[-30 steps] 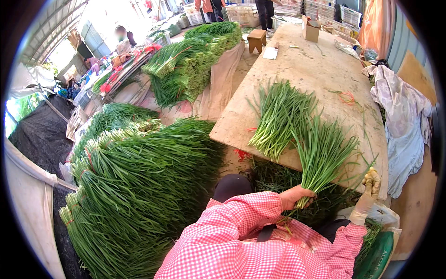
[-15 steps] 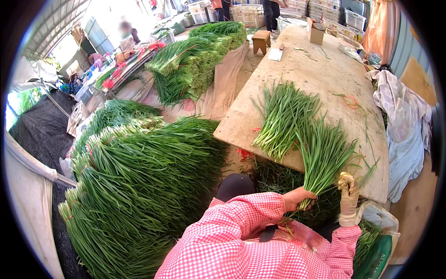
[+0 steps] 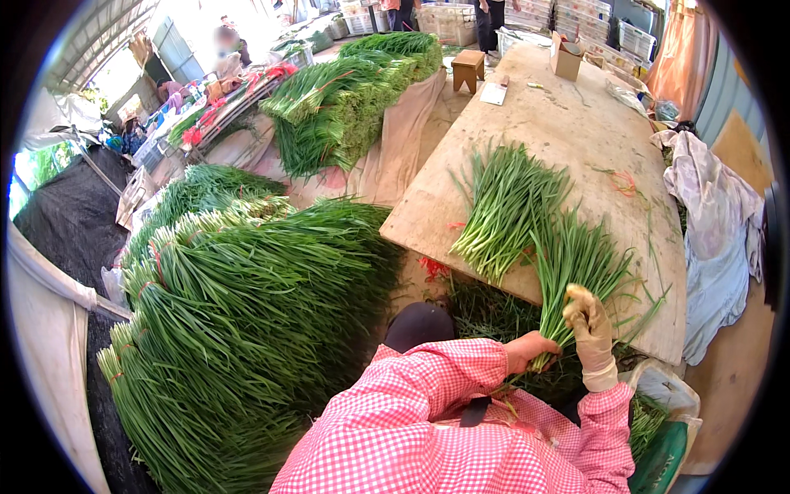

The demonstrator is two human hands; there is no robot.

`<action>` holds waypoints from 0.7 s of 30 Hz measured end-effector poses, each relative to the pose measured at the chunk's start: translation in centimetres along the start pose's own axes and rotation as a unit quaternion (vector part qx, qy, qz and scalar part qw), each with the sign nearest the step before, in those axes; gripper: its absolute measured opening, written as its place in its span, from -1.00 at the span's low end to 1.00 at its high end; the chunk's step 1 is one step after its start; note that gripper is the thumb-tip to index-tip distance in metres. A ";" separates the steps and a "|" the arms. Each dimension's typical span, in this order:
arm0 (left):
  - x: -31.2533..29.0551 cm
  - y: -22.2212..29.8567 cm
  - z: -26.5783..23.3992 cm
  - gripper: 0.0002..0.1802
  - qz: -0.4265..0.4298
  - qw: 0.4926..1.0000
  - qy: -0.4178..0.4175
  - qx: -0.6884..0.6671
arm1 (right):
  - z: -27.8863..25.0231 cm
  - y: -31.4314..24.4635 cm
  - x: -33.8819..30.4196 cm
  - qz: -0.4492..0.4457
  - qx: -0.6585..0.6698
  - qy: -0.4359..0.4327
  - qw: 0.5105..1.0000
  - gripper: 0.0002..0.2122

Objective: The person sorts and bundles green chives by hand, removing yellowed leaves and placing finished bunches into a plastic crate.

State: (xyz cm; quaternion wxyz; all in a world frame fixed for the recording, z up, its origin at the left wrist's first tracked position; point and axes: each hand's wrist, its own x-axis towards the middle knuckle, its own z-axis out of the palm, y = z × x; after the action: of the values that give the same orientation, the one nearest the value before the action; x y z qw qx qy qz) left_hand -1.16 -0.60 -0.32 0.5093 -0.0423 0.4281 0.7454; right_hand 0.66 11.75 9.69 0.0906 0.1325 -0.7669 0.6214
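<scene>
The left hand [image 3: 531,350], bare, is clamped shut around the stalk ends of a bunch of green chives [image 3: 576,272], and the blades fan up and away from that grip across the near edge of the wooden counter [image 3: 576,132]. The gloved right hand [image 3: 588,325] is now pressed against the same bunch just above and to the right of the left grip, its fingers curled loosely along the stalks; I cannot tell for sure whether it is closed on them or only resting and combing.

That is the change. A second ago the gloved hand hung out to the right, clear of the bunch, near the counter's edge; half a second ago it was rising beside the blades; now it has come in to meet them. To my eye, both hands are now working one bunch, tidying or squaring it, rather than fetching more. The left grip has hardly shifted at all, and the bunch leans much as it did.

Beyond the held bunch, further from the grip, a second loose bunch [image 3: 502,206] lies flat on the counter, touching the fan of the first. To the left of the grip stands a great stacked heap of chives [image 3: 247,321], and a pale cloth [image 3: 716,222] hangs off the counter's right side.
</scene>
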 end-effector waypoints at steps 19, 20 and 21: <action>0.1 0.1 0.4 -0.87 -0.015 1.000 0.010 -0.005 | 8.0 -19.2 11.1 -0.256 0.063 -0.132 0.956 -0.51; 0.3 -0.1 0.3 -0.86 -0.020 1.000 0.007 -0.002 | 8.0 -19.0 11.1 -0.267 0.068 -0.136 0.952 -0.53; 0.5 -0.3 0.1 -0.85 -0.024 1.000 0.003 0.002 | 8.2 -18.8 11.0 -0.272 0.071 -0.141 0.949 -0.54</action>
State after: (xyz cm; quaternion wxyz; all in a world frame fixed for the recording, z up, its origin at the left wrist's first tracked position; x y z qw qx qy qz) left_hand -1.09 -0.13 -0.63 0.5262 -0.0535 0.4302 0.7316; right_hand -3.59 -0.85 28.78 0.1379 0.4283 -0.6602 0.6013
